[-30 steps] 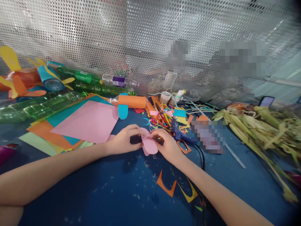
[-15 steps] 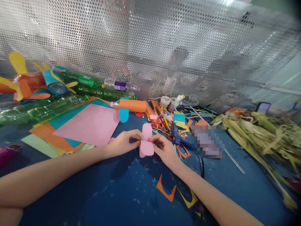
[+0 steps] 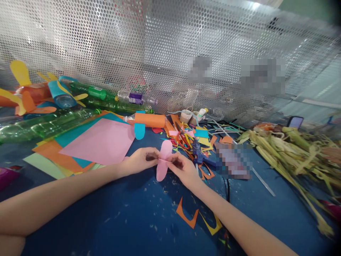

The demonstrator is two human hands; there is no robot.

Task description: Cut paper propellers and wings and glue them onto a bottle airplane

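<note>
Pink paper cut with rounded ends [image 3: 162,170] is held above the blue table between my two hands. One rounded end points up and away, the other down towards me, with a thin edge-on line of paper across the middle. My left hand [image 3: 142,160] pinches that middle from the left with thumb and fingertips. From the right, my right hand [image 3: 185,169] pinches it the same way. Beyond them lies a clear bottle wrapped in orange paper [image 3: 150,120] with blue paper wings [image 3: 140,131]. To the right of my right hand rests a dark blue glue gun [image 3: 198,153].
Coloured paper sheets [image 3: 101,142] lie left, near green bottles [image 3: 50,124] and paper-decorated bottles. Paper scraps and scissors [image 3: 183,138] are heaped behind my right hand. Dried corn husks [image 3: 282,153] spread on the right. A perforated metal screen [image 3: 165,46] stands behind.
The pink flap that faced me at the middle has tilted and now shows only as a thin line. Both hands keep their pinch and stay in nearly the same place.
</note>
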